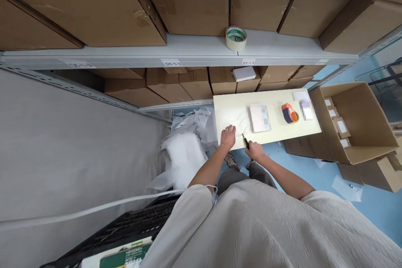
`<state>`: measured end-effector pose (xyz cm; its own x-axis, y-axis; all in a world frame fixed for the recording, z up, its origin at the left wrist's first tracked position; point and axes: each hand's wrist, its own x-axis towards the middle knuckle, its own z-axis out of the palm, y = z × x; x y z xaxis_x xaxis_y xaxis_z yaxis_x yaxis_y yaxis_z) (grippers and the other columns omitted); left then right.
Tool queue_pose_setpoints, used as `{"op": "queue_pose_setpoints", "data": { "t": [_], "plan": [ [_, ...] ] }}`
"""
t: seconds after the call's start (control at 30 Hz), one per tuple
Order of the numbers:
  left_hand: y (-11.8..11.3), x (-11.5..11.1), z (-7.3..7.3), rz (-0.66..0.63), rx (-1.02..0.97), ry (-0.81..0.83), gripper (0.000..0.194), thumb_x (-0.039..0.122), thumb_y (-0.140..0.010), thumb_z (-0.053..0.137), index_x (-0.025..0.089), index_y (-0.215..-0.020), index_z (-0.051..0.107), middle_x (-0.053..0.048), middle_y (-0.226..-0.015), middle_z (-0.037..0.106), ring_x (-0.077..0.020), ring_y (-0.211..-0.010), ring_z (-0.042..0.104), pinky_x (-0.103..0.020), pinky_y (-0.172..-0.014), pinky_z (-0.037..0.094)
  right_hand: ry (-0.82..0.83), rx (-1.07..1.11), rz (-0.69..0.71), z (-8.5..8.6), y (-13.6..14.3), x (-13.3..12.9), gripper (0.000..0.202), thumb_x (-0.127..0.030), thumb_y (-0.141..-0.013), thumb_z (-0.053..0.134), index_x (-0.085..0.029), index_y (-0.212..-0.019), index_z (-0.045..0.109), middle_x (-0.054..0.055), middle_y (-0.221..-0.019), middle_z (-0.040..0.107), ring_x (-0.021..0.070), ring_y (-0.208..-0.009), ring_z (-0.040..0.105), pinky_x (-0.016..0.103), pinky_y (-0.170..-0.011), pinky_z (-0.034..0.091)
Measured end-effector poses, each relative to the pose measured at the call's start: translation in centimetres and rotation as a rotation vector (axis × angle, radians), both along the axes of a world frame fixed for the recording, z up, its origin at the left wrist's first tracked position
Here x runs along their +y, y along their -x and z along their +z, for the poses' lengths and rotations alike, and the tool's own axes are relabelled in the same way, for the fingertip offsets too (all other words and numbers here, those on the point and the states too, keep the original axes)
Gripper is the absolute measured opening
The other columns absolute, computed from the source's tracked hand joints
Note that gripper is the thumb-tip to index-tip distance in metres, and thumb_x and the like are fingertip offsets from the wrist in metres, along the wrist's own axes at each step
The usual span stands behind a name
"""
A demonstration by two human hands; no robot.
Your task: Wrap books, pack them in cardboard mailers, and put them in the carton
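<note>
One cutter (246, 141) is poking forward from the right hand (256, 151) over a pale board (278, 130)

From where I'm standing, the slim yellow-and-black cutter is sitting at the board's near edge, its tip pointing up toward eleven o'clock. Taking the cutter as the dial's centre, with twelve away from the person, the left hand (228, 136) is resting between nine and ten, palm down on the board, half open with fingers bent. Something like a clear sheet (240, 127) is lying beside its fingertips; whether they are pinching it, I cannot tell. The right hand is closing fully around the cutter's handle.

At one o'clock a wrapped packet (259, 118) is lying flat; at two, an orange-and-purple tape dispenser (289, 114) is resting. An open carton (373, 123) is standing out at three, and white wrapping (186, 155) is heaping up between eight and nine.

I'm judging the cutter light and stiff, best held by the handle, well behind the tip. The sheet is looking thin, limp and slippery, so it is asking for flat fingers near an edge, clear of the blade's line. The packet is seeming fairly light, perhaps fragile inside, and its two long sides are offering the safest hold.
</note>
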<state>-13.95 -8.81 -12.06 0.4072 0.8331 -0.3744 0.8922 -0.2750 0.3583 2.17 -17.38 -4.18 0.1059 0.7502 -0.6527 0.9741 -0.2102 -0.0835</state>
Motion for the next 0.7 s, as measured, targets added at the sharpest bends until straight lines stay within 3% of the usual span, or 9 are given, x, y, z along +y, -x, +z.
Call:
{"op": "queue_pose_setpoints", "data": {
  "t": [0.2, 0.3, 0.43, 0.53, 0.7],
  "plan": [
    [0.3, 0.1, 0.1, -0.014, -0.006, 0.012, 0.075, 0.010, -0.094, 0.049, 0.022, -0.168, 0.040, -0.017, -0.172, 0.043, -0.0321, -0.156, 0.042, -0.049, -0.124, 0.039, 0.015, 0.026, -0.024, 1.0, -1.0, -0.3, 0.025, -0.026, -0.098, 0.062, -0.015, -0.117, 0.074, 0.022, -0.120, 0.077, 0.0332, -0.110, 0.076, 0.036, -0.086, 0.055],
    [0.5, 0.3, 0.1, -0.017, -0.005, 0.037, 0.075, 0.010, -0.093, 0.051, 0.023, -0.167, 0.043, -0.015, -0.173, 0.043, -0.0319, -0.158, 0.042, -0.050, -0.126, 0.039, -0.015, 0.079, -0.105, 1.9, -2.5, 0.1, 0.022, -0.029, -0.097, 0.063, -0.019, -0.112, 0.075, 0.017, -0.116, 0.079, 0.0314, -0.105, 0.076, 0.033, -0.081, 0.053],
    [0.7, 0.6, 0.3, -0.026, 0.004, 0.076, 0.073, 0.011, -0.094, 0.053, 0.025, -0.165, 0.046, -0.014, -0.175, 0.041, -0.0323, -0.160, 0.040, -0.052, -0.127, 0.039, -0.154, 0.299, -0.301, 3.1, -5.5, 1.1, 0.031, -0.037, -0.104, 0.051, -0.021, -0.121, 0.071, 0.009, -0.100, 0.080, 0.0242, -0.089, 0.074, 0.029, -0.074, 0.051],
    [0.7, 0.9, 0.8, -0.040, 0.021, 0.087, 0.069, 0.011, -0.094, 0.052, 0.023, -0.162, 0.049, -0.015, -0.175, 0.041, -0.0320, -0.160, 0.041, -0.051, -0.125, 0.041, -0.255, 0.511, -0.410, 3.9, -7.7, 2.1, 0.040, -0.049, -0.106, 0.043, -0.019, -0.115, 0.069, 0.005, -0.084, 0.075, 0.0217, -0.078, 0.070, 0.028, -0.070, 0.051],
    [0.2, 1.4, 1.7, -0.059, 0.085, 0.082, 0.057, 0.010, -0.095, 0.048, 0.021, -0.150, 0.060, -0.016, -0.167, 0.049, -0.0320, -0.151, 0.050, -0.047, -0.119, 0.048, -0.346, 0.693, -0.504, 4.7, -9.9, 3.5, 0.048, -0.055, -0.102, 0.046, -0.016, -0.124, 0.064, 0.005, -0.086, 0.073, 0.0198, -0.074, 0.065, 0.028, -0.068, 0.052]
  ]
}}
